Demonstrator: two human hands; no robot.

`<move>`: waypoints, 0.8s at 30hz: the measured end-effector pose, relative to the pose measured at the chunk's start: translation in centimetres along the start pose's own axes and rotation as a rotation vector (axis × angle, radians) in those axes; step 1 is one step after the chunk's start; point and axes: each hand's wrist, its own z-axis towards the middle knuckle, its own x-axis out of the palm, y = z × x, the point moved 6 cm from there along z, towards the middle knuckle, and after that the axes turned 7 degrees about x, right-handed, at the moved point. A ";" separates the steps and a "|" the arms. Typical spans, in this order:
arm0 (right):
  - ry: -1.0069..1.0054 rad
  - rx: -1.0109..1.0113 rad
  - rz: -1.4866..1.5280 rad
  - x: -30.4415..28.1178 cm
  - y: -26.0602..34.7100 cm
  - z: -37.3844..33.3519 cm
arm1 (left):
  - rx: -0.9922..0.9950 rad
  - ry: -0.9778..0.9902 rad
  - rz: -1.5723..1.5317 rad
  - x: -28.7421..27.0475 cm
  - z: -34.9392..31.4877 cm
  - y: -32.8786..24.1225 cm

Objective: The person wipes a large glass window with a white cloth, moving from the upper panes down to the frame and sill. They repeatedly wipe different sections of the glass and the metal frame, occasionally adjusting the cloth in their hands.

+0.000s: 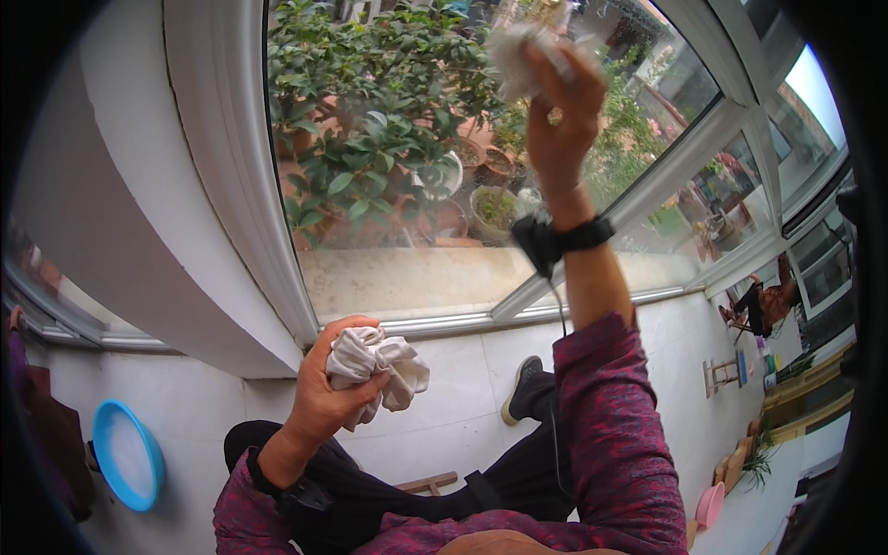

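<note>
Cloth bunched in a person's left hand, and a blurred white wad in the raised right hand, before a window.

At the far left edge is part of another person, then a blue basin on the pale tiled floor. Right of a pale pillar, the left hand wraps thumb and fingers round the off-white cloth, holding it above dark-trousered legs. Leafy potted plants show through the glass. Farther right, the right hand reaches high, its fingers closed on the wad; whether the wad touches the pane cannot be told. At far right are a small wooden stool and a pink basin.
</note>
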 end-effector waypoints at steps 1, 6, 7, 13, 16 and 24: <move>0.071 -0.051 0.075 0.9 1.5 -3.9 | 0.000 0.004 0.000 0.1 -0.1 0.0; 0.521 -0.066 0.394 1.8 8.8 -20.2 | -0.015 0.001 -0.011 0.1 -0.3 0.0; 0.595 -0.014 0.453 1.8 9.0 -20.9 | -0.029 -0.002 -0.021 0.2 -0.3 0.0; 0.184 0.296 0.230 -3.4 0.8 -4.9 | -0.042 -0.016 0.011 -0.6 -0.3 0.3; -0.109 0.163 0.271 -5.6 -2.5 5.7 | -0.017 -0.009 0.008 -0.5 0.0 0.6; 0.178 -0.117 0.155 0.8 4.2 -7.1 | -0.056 -0.004 -0.013 0.2 0.5 1.2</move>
